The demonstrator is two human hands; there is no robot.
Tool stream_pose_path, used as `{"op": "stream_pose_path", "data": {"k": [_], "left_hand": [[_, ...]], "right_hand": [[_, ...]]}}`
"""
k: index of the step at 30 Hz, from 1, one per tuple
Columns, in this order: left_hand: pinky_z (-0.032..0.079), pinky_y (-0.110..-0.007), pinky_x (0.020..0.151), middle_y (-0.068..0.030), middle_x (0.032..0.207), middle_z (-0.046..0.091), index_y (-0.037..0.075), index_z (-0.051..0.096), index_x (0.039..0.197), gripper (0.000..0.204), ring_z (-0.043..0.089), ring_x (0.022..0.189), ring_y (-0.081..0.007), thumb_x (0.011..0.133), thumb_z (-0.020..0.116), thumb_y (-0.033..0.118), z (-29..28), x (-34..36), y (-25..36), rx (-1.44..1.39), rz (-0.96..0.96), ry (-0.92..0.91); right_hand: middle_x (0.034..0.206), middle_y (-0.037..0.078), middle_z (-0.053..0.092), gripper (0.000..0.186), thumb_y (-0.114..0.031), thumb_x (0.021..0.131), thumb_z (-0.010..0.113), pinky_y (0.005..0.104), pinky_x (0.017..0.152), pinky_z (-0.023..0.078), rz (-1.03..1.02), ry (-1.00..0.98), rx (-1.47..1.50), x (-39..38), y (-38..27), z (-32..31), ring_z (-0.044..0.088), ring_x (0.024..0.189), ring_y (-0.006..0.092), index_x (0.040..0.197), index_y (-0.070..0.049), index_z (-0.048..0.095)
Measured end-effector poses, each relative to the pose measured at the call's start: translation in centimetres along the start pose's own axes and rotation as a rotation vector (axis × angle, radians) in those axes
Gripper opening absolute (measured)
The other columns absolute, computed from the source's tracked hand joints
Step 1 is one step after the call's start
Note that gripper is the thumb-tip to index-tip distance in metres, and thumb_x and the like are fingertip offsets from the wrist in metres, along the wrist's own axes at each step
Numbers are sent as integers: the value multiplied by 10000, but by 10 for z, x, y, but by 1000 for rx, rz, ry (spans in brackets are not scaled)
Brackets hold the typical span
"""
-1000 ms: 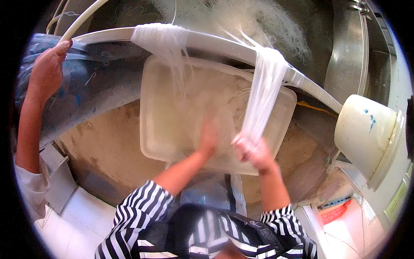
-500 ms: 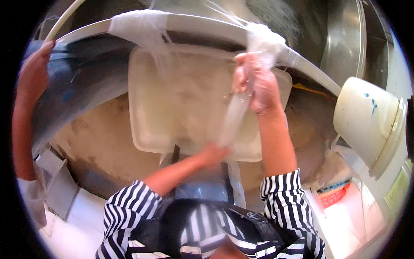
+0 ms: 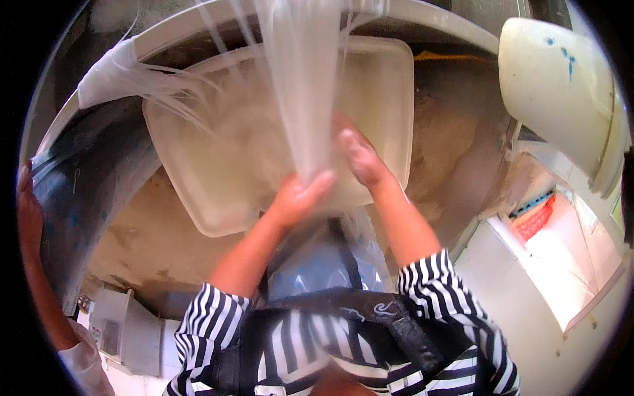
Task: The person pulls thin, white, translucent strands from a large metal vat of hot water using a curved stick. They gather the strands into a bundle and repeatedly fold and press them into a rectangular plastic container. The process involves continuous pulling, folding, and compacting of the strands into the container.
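Note:
A long bundle of white strands point(image 3: 300, 86) hangs from the upper middle over a translucent cream tub point(image 3: 205, 191). My left hand point(image 3: 304, 195) is closed round the bundle's lower end, low in the tub's area. My right hand point(image 3: 360, 155) is just right of the bundle, fingers extended and loosely curved, blurred; I see nothing held in it. More white strands point(image 3: 112, 72) are draped over the pale curved rail point(image 3: 439, 20) at upper left, their loose ends trailing over the tub.
A co-worker's hand point(image 3: 28, 204) is at the far left by blue-stained plastic sheeting point(image 3: 79, 185). A cream bucket point(image 3: 551, 92) sits at upper right. A grey metal box point(image 3: 125, 330) is at lower left, a red item point(image 3: 535, 218) at lower right.
My left hand now grips the bundle's end. My right hand, earlier gripping strands high up, has dropped and opened. The view has shifted; the hose in the co-worker's hand is out of sight.

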State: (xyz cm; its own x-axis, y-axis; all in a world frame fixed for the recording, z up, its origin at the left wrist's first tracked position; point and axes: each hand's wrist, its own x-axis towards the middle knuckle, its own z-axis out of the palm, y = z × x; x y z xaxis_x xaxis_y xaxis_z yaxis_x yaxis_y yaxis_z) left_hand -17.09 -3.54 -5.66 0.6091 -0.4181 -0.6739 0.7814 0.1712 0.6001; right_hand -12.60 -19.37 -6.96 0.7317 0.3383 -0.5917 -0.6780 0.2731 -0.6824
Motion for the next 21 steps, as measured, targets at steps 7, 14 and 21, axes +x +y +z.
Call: {"op": "stream_pose_path", "data": {"k": [7,14,21], "left_hand": [[312,-343,909,-109,1177,418,20,335,1203,586,406,1075,-211,792,463,417,-149,-62,-61,-145,29,416],[436,-320,683,-101,847,584,-7,549,914,364,549,693,-188,837,419,324,-35,27,39,87,55,178],[378,-407,797,-242,948,526,-19,486,996,427,487,922,-374,815,445,365,31,-13,-112,626,83,-135]], "right_hand": [[559,26,471,285,-309,814,489,278,529,394,291,-154,-149,-2,19,130,440,504,129,720,-41,513],[1201,186,372,723,-369,681,625,322,897,336,399,-70,-892,-52,120,41,396,1088,254,1212,1,303],[1047,107,512,403,-301,833,421,316,829,373,81,0,110,31,-43,19,470,980,207,1101,-2,462]]}}
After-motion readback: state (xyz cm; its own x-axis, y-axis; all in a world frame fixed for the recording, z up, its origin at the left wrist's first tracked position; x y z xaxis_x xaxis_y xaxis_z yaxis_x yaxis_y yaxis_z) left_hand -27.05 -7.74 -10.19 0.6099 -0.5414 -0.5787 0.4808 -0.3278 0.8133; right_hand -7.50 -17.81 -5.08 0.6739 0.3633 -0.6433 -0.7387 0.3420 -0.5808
